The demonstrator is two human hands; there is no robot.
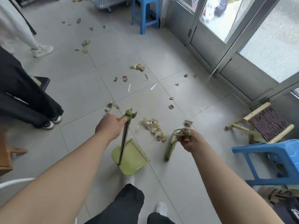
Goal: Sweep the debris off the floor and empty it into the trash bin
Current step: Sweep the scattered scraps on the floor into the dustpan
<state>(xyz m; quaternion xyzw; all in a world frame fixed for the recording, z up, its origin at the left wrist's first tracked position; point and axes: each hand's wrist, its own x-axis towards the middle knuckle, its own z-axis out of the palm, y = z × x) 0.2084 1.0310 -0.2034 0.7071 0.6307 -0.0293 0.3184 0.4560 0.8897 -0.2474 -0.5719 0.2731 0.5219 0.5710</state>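
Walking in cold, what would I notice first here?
Scraps of debris lie scattered across the grey floor, from the middle up toward the far blue stool. Nearer the camera, the left hand grips the long handle of a green dustpan, and the right hand holds a green broom beside it.

The broom [170, 147] is a green smear, its head too blurred to pick out bristles, and the right hand [190, 141] swallows the top of its handle. The left hand [108, 126] covers the dustpan [132, 159] grip too. The dark trousers [24, 94] and the pale trousers [19, 29] run off the left edge, and the blue stool [271, 160] is clipped on the right. The far scraps [78, 21] are too small to name. Behind the door glass [215, 15], only blur.
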